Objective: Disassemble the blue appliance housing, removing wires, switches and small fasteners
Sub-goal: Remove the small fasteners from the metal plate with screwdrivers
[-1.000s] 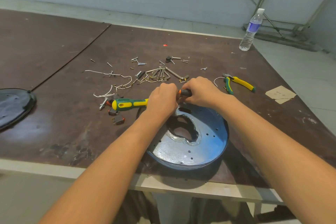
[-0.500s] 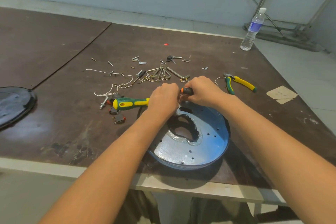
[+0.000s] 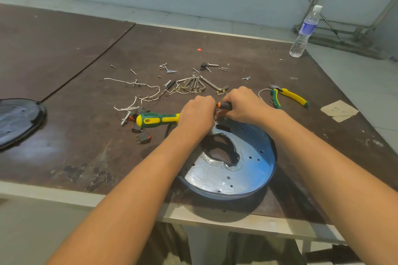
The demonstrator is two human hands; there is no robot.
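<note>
A clear water bottle (image 3: 303, 32) stood at the far right corner of the table (image 3: 86, 135). How full it was could not be told. The blue housing (image 3: 247, 170) was a round, shallow dish with small holes and one big ragged hole in the middle. It lay at the table's near edge. Both hands were at its far rim. The right hand (image 3: 244, 106) gripped a small black and orange screwdriver (image 3: 225, 105). The left hand (image 3: 197, 117) was curled beside a green and yellow screwdriver (image 3: 157, 119); whether it held anything could not be told.
</note>
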